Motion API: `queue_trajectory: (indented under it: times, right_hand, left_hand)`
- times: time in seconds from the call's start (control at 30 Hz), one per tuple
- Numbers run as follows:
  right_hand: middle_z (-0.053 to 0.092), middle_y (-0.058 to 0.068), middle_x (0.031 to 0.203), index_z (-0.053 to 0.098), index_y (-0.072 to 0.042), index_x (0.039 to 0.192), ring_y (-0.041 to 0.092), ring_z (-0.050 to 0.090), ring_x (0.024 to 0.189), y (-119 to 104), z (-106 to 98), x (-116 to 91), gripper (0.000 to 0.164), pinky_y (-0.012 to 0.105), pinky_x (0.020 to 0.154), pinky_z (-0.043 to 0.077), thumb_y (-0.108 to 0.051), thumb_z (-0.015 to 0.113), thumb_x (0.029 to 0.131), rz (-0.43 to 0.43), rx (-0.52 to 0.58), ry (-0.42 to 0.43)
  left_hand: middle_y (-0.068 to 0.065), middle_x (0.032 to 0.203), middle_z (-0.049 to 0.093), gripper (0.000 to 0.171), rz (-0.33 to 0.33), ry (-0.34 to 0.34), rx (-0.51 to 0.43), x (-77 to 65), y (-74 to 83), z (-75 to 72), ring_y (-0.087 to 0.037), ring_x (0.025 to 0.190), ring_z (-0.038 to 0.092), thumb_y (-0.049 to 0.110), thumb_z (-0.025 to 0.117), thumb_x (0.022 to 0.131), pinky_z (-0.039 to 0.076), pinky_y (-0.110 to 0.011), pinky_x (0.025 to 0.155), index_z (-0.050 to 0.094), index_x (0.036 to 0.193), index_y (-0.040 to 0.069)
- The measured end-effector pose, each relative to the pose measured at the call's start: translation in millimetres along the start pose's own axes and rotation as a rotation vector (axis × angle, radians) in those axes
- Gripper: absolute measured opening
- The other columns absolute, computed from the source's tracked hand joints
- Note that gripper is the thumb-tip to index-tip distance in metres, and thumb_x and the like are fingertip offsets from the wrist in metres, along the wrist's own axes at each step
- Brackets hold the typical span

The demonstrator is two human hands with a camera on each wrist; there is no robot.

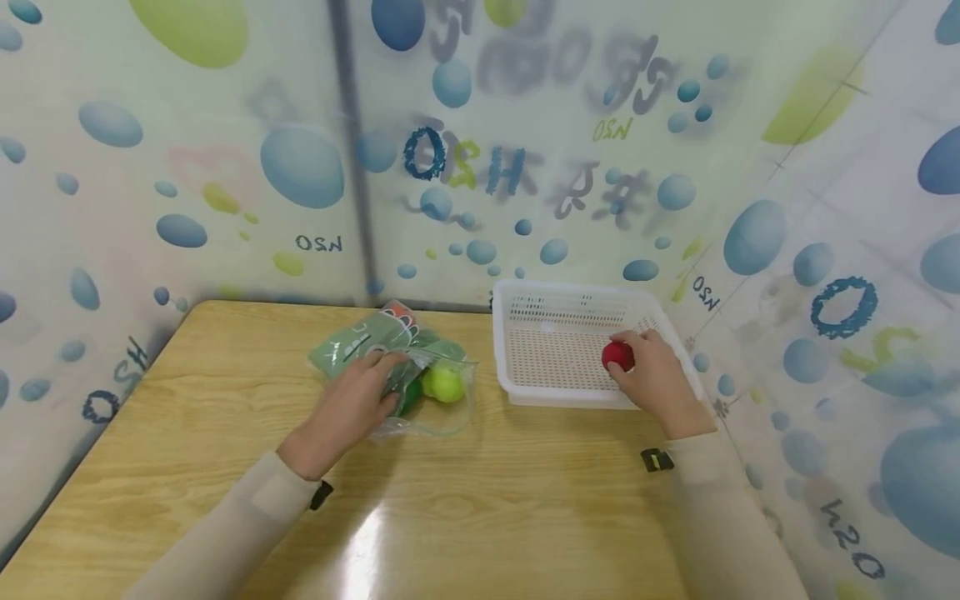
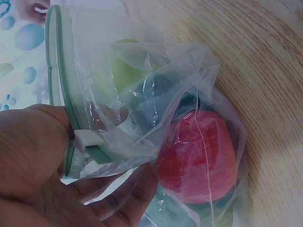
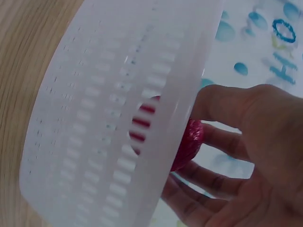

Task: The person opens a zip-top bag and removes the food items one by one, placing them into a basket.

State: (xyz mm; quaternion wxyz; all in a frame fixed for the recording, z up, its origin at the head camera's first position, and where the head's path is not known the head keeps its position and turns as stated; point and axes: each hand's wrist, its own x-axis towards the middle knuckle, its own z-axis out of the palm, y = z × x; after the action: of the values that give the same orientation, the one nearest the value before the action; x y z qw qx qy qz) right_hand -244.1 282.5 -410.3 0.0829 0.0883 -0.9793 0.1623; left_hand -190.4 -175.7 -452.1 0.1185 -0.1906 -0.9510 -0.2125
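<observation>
On the left of the table, my left hand [image 1: 356, 400] pinches the edge of a clear zip bag [image 2: 189, 61] with a green-printed side, holding its mouth apart. Through the plastic show a yellow-green round piece [image 1: 447, 383], a dark green one [image 1: 409, 398] and a rounded red piece [image 2: 201, 161]. To the right, my right hand [image 1: 654, 375] holds a red ball [image 1: 618, 357] with a bumpy, shiny skin between thumb and fingers. The ball is just inside the right part of a white plastic basket [image 1: 555, 400]. In the right wrist view, the basket wall partly hides the ball [image 3: 189, 144].
The wooden table [image 1: 480, 500] carries the bag and the basket side by side near its back edge. Behind and to the right stands a wall covering [image 1: 480, 208] printed with blue and green bubbles; the basket's right side is close to it.
</observation>
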Motion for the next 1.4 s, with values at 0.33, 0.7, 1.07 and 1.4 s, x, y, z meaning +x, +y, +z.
queue_trajectory:
  times: [0.33, 0.7, 1.07, 1.4]
  right_hand:
    - [0.076, 0.038, 0.132, 0.074, 0.009, 0.142, 0.045, 0.071, 0.108, 32.4, -7.3, 6.3, 0.044, 0.063, 0.101, 0.069, -0.007, 0.083, 0.102, 0.097, -0.009, -0.112]
    - [0.075, 0.034, 0.134, 0.070, 0.008, 0.150, 0.036, 0.063, 0.094, 33.7, -5.3, 9.1, 0.047, 0.045, 0.081, 0.060, -0.009, 0.079, 0.107, 0.134, 0.022, -0.169]
    - [0.074, 0.037, 0.137, 0.075, 0.007, 0.141, 0.051, 0.072, 0.119, -4.2, -0.2, 1.4, 0.038, 0.066, 0.110, 0.064, -0.009, 0.080, 0.107, 0.011, 0.026, -0.007]
    - [0.079, 0.029, 0.122, 0.081, 0.004, 0.133, 0.046, 0.076, 0.109, -35.1, 10.0, -10.4, 0.029, 0.062, 0.097, 0.065, -0.005, 0.079, 0.105, -0.175, 0.066, 0.109]
  left_hand:
    - [-0.025, 0.139, 0.077, 0.059, -0.015, -0.003, -0.003, -0.5, -0.1, 0.9, -0.046, 0.124, 0.077, 0.000, 0.092, 0.095, 0.068, -0.059, 0.100, 0.072, 0.150, 0.001]
    - [-0.027, 0.135, 0.075, 0.061, -0.021, 0.016, 0.000, -3.2, -0.1, 0.1, -0.045, 0.113, 0.077, 0.001, 0.094, 0.093, 0.068, -0.058, 0.090, 0.073, 0.149, 0.000]
    - [-0.028, 0.117, 0.072, 0.065, -0.066, 0.032, 0.024, -4.6, 1.0, -1.7, -0.034, 0.092, 0.067, 0.008, 0.097, 0.092, 0.058, -0.044, 0.064, 0.073, 0.152, 0.007]
    - [-0.032, 0.123, 0.071, 0.065, -0.155, -0.038, 0.049, -8.2, 8.2, -2.6, -0.046, 0.106, 0.069, 0.022, 0.095, 0.099, 0.059, -0.053, 0.061, 0.069, 0.158, 0.014]
